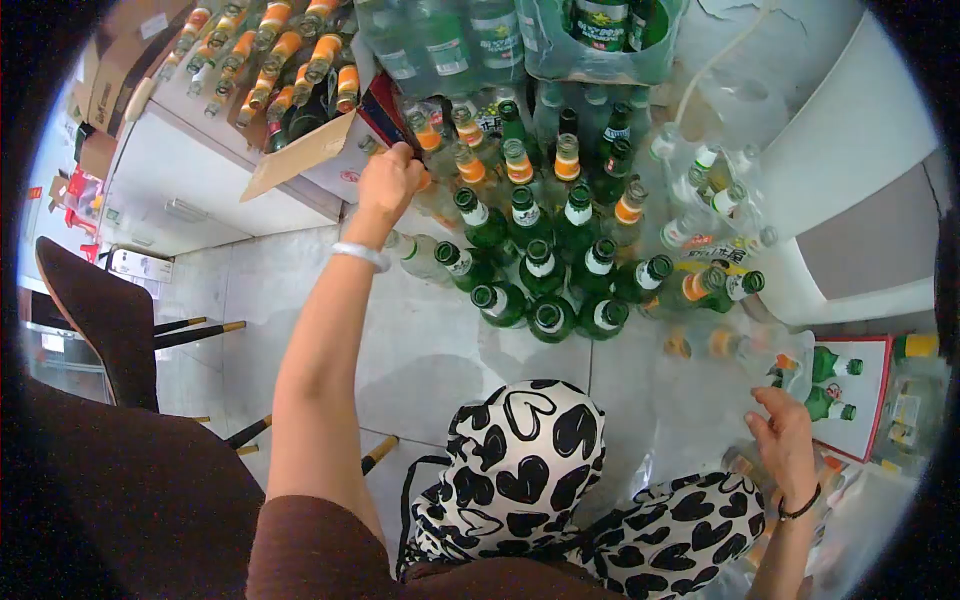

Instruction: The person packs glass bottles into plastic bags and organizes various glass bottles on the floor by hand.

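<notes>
My left hand (390, 185), with a white bangle at the wrist, is closed at the left edge of a cluster of glass bottles. A clear bottle (437, 205) with an orange neck band shows partly beneath its fingers; the rest is hidden. Upright green beer bottles (540, 265) stand in rows to the right of it, with orange-banded clear bottles (518, 160) behind. My right hand (785, 435), wearing a dark bracelet, hangs with fingers apart and nothing in them. Closest to it is a white, red-edged carton (853, 395) with green bottles pictured on its side.
Bottles with orange bands lie in an open cardboard box (290, 150) at upper left. Plastic-wrapped bottle packs (600, 55) are stacked at the back. Bagged clear bottles (715, 190) stand at right. A brown chair (100, 320) is at left, beside a white cabinet (180, 195).
</notes>
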{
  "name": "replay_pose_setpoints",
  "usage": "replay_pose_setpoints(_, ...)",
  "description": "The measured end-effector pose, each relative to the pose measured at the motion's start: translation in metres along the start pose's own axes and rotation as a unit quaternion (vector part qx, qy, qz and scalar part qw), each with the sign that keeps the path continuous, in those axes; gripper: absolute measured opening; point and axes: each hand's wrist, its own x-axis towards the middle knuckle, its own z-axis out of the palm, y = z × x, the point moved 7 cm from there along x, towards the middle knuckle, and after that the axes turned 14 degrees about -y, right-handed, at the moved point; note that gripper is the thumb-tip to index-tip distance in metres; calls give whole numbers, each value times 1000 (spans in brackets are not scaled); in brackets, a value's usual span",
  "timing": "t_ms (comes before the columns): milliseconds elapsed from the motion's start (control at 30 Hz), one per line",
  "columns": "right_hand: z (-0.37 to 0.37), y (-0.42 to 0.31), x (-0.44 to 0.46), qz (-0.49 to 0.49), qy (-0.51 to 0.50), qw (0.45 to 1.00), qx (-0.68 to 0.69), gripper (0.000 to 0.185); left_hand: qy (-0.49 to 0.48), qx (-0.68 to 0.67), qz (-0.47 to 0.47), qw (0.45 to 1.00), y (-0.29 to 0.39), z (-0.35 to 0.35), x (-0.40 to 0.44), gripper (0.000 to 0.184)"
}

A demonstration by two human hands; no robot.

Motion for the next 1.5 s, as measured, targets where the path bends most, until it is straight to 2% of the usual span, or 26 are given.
replay_pose_setpoints(133, 4, 11, 2, -3, -6, 1000, 3, 29, 43, -1, -7, 999, 22, -44, -36, 21)
replay_pose_setpoints(200, 1, 5, 5, 1, -7, 1000, -7, 31, 96, 74, 12, 993, 51, -73, -62, 21)
replay_pose_setpoints(233, -2, 4, 3, 11, -8, 1000, -21, 33, 80, 12, 18, 997, 50, -82, -66, 22)
replay_pose_setpoints(300, -2, 2, -1, -61, 39, 992, -108, 38, 102, -12, 76, 992, 61, -106, -84, 30)
replay_pose_setpoints(333, -1, 3, -1, -67, 34, 989, -125, 38, 53, 20, -19, 998, 62, -119, -95, 30)
replay_pose_setpoints(367, -2, 1, 0, -72, 28, 987, -142, 39, 78, -50, 12, 996, 68, -133, -106, 28)
replay_pose_setpoints(400, -2, 3, -2, -48, 6, 988, -147, 41, 116, -23, 49, 992, 62, -151, -116, 33)
replay_pose_setpoints(433, 0, 7, -4, -31, -16, 988, -149, 43, 111, 14, 79, 991, 75, -170, -131, 27)
replay_pose_setpoints(467, 0, 14, -7, -6, -14, 989, -146, 43, 105, -35, 19, 994, 88, -187, -148, 25)
replay_pose_setpoints(533, 2, 17, -9, -21, -20, 983, -180, 43, 238, -59, -27, 969, 65, -232, -166, 20)
replay_pose_setpoints(567, 1, 21, -11, -17, -18, 984, -179, 43, 293, -125, -79, 945, 37, -252, -165, 16)
replay_pose_setpoints(633, -3, 18, -13, -60, 28, 982, -179, 28, 251, -61, 129, 957, 222, -229, -212, 26)
replay_pose_setpoints(700, 0, 19, -16, -71, 46, 978, -190, 24, 259, -75, 176, 947, 244, -236, -223, 30)
replay_pose_setpoints(767, 2, 22, -18, -80, 63, 974, -204, 21, 223, -123, 306, 917, 274, -233, -225, 32)
replay_pose_setpoints(967, 4, 25, -23, -96, 107, 965, -220, 13, 89, -248, 308, 914, 352, -149, -211, 27)
replay_pose_setpoints(1033, 0, 24, -33, -104, 170, 953, -229, 13, 52, -281, 310, 907, 377, -123, -210, 26)
replay_pose_setpoints(1067, 1, 28, -35, -100, 171, 953, -230, 13, 31, -294, 309, 904, 387, -111, -210, 25)
replay_pose_setpoints(1267, 11, 47, -39, -89, 181, 958, -204, 19, -38, -321, 294, 900, 413, -85, -212, 22)
replay_pose_setpoints(1333, 11, 50, -45, -128, 206, 951, -190, 19, -61, -308, 294, 903, 421, -82, -213, 22)
replay_pose_setpoints(1467, 12, 50, -47, -137, 207, 949, -192, 18, 32, -328, 289, 899, 423, -93, -217, 19)
replay_pose_setpoints(1500, 3, 47, -50, -158, 237, 948, -144, 19, 55, -332, 288, 897, 424, -95, -218, 19)
